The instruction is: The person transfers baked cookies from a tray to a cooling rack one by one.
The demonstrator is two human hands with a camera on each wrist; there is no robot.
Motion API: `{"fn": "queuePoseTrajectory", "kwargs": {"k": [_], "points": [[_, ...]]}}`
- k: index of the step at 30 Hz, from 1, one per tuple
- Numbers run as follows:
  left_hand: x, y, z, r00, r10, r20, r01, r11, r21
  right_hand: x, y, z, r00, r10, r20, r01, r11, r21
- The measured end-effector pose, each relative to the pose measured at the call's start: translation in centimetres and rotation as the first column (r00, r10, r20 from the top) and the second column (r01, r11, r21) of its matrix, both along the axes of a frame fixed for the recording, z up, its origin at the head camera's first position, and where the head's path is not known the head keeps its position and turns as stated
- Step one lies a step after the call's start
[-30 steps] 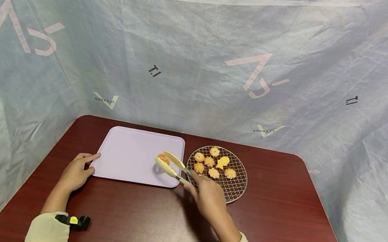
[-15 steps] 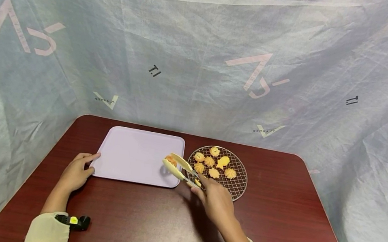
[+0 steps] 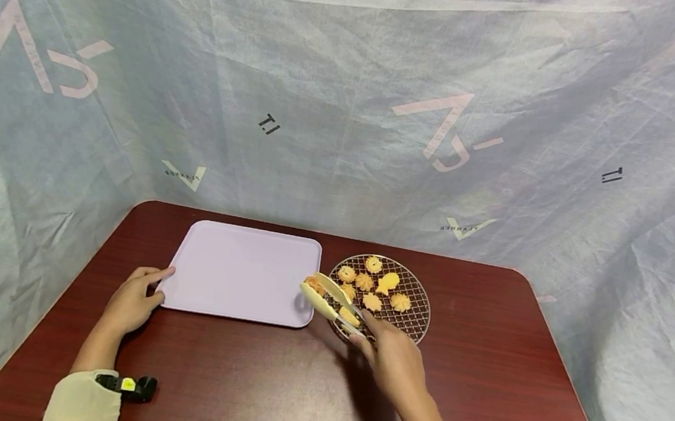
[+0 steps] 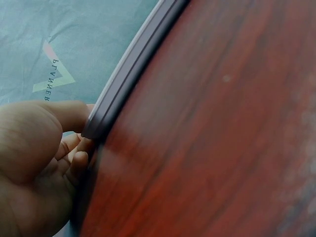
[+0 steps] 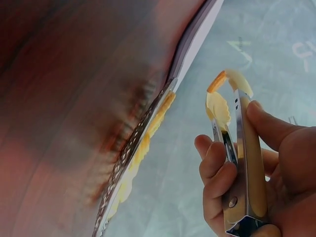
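Observation:
My right hand (image 3: 397, 361) grips a pair of food tongs (image 3: 334, 302) with cream tips and metal arms. Between the tips is a brownish-orange cookie (image 3: 315, 284), held in the air near the right edge of a pale lilac tray (image 3: 240, 272). The right wrist view shows thumb and curled fingers around the tongs (image 5: 247, 173), with the cookie (image 5: 216, 82) at the far end. My left hand (image 3: 135, 298) holds the tray's left edge near the front corner. In the left wrist view, thumb and fingers meet the tray rim (image 4: 123, 74); some fingers lie under it.
Right of the tray is a round wire rack (image 3: 415, 320) bearing several cookies, among them a fish-shaped one (image 3: 388, 283) and a round ridged one (image 3: 400, 303). The dark red wooden table (image 3: 238, 382) ends at a grey cloth backdrop (image 3: 327, 95).
My right hand has moved right and slightly toward me, carrying the tongs and cookie from over the tray to its right edge beside the rack. The left hand and tray stay put.

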State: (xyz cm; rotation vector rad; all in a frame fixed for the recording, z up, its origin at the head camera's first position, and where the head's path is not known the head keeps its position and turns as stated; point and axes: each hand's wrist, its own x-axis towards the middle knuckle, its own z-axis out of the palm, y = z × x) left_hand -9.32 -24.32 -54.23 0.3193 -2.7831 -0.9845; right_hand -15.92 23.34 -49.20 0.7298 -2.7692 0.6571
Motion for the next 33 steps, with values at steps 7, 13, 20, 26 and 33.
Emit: {"fn": "queuePoseTrajectory", "kwargs": {"k": [7,13,20,26,33], "points": [[0.0,0.0,0.0,1.000,-0.001,-0.004,0.001,1.000,-0.001,0.2,1.4,0.0,1.000,-0.028,0.013,0.028,1.000,-0.005],[0.0,0.1,0.0,1.000,0.001,0.002,-0.001,1.000,0.000,0.7,2.9,0.1,0.998,-0.057,0.018,0.057,0.998,-0.014],[0.0,0.0,0.1,1.000,0.001,-0.006,-0.001,1.000,-0.003,1.0,4.4,0.3,0.995,-0.092,0.035,0.093,0.995,-0.023],[0.1,0.0,0.2,1.000,-0.007,-0.017,0.007,1.000,-0.016,1.1,5.6,0.7,0.990,-0.132,0.059,0.132,0.991,-0.006],[0.1,0.2,0.2,1.000,-0.007,-0.003,0.007,1.000,-0.008,1.3,7.5,1.1,0.988,-0.151,0.032,0.150,0.989,0.010]]}}
